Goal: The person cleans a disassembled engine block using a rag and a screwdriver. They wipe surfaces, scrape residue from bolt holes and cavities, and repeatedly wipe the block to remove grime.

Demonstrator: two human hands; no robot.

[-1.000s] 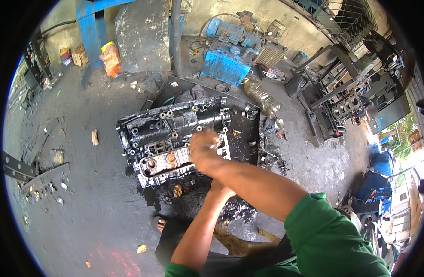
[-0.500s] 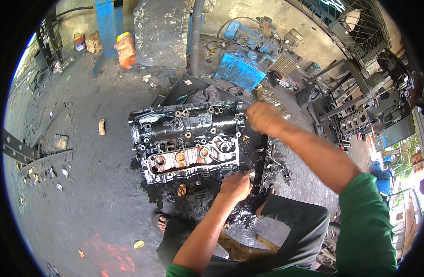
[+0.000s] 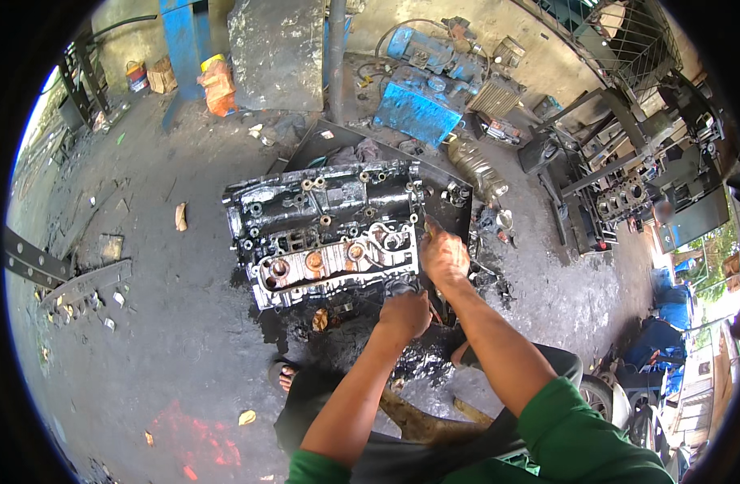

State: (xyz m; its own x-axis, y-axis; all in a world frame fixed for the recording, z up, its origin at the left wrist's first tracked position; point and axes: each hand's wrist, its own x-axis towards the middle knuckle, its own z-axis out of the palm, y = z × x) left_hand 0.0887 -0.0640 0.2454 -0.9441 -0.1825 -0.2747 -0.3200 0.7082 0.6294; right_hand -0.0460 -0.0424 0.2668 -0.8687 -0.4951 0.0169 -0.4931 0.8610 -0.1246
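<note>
The greasy grey metal engine cylinder head [image 3: 329, 234] lies on the oily floor. The left hand [image 3: 404, 313] presses closed at its five o'clock corner; the right hand [image 3: 442, 256], at three o'clock, grips a small tool I cannot identify. This looks like work on the near-right edge, and steady bracing seems needed next.

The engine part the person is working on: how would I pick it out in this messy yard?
Find the blue machine by the back wall, then come toward the camera across the dark tray. The engine block lies there, by both hands. Unlike the surrounding scrap, it is a big greasy slab with round ports.
</note>
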